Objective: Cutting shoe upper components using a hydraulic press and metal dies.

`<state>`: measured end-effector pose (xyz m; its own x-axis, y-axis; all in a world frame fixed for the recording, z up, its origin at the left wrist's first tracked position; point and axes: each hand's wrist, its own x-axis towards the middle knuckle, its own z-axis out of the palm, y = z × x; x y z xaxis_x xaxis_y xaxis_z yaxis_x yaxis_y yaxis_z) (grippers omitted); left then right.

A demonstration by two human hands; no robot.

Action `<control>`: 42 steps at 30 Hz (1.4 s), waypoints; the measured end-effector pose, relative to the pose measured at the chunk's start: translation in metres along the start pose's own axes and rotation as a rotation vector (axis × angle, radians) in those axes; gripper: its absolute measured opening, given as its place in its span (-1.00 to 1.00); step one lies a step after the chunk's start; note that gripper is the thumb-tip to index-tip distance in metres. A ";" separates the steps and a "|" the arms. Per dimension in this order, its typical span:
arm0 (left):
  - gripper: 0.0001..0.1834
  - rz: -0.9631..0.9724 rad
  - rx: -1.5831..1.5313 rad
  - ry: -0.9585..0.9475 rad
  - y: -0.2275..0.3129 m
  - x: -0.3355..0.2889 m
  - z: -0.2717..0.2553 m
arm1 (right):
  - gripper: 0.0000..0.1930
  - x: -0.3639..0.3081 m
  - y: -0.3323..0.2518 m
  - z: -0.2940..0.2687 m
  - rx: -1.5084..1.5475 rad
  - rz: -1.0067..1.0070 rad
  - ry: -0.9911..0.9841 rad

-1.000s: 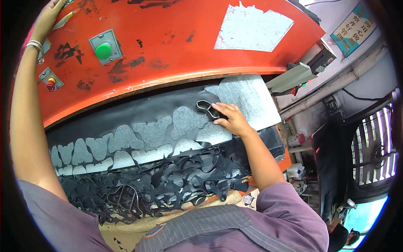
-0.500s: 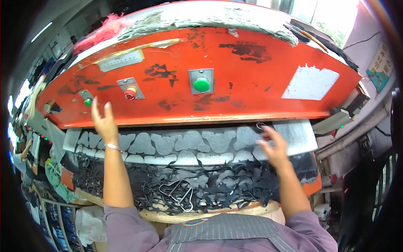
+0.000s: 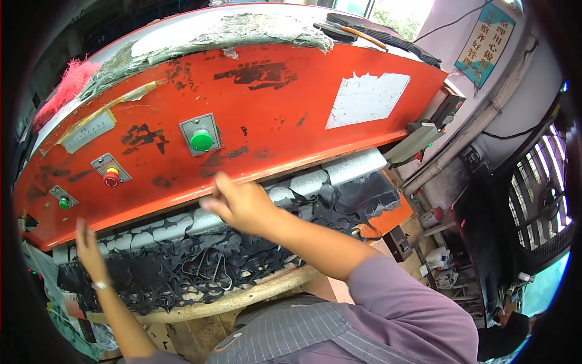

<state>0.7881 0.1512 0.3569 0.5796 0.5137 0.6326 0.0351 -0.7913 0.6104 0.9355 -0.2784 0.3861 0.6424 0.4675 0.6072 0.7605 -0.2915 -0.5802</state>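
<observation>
My left hand (image 3: 91,256) is raised with its fingers stretched up, beside the lower left part of a red machine panel (image 3: 273,109). Above it sits a small green push button (image 3: 63,204); a red stop knob (image 3: 111,178) is farther right. My right hand (image 3: 242,206), a little blurred, hovers at the panel's lower edge, below a larger green button (image 3: 202,141). Its thumb and forefinger stand apart and I see nothing between them. Beneath both hands lie a white cutting board (image 3: 357,166) and black scrap webbing (image 3: 151,276), with wire-like metal cutting dies (image 3: 209,267) on top.
A pale wooden ledge (image 3: 236,301) runs along the near side. On the machine's top lie pink fluff (image 3: 66,88), grey fibrous cloth (image 3: 267,30) and a tool with an orange handle (image 3: 362,36). A black fan-like grille (image 3: 542,188) stands at the right.
The view has swung to the right and tilted. My right hand has moved left, from the board's right end to below the large green button. My left hand stays near the small green button, now lower.
</observation>
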 end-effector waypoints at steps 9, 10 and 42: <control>-0.28 0.126 0.347 0.507 -0.055 0.027 -0.007 | -0.60 0.021 -0.009 -0.020 -0.013 -0.031 0.035; -0.32 0.142 0.364 0.476 -0.075 0.055 -0.035 | -0.61 0.046 -0.020 -0.014 0.034 -0.079 0.113; -0.78 0.180 0.461 -0.338 0.131 -0.240 0.032 | -0.53 -0.073 0.105 -0.087 -0.486 0.647 -0.085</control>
<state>0.6799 -0.0865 0.2695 0.8336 0.2842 0.4737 0.2181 -0.9572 0.1905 0.9764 -0.4157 0.3277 0.9744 0.1380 0.1776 0.2091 -0.8463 -0.4900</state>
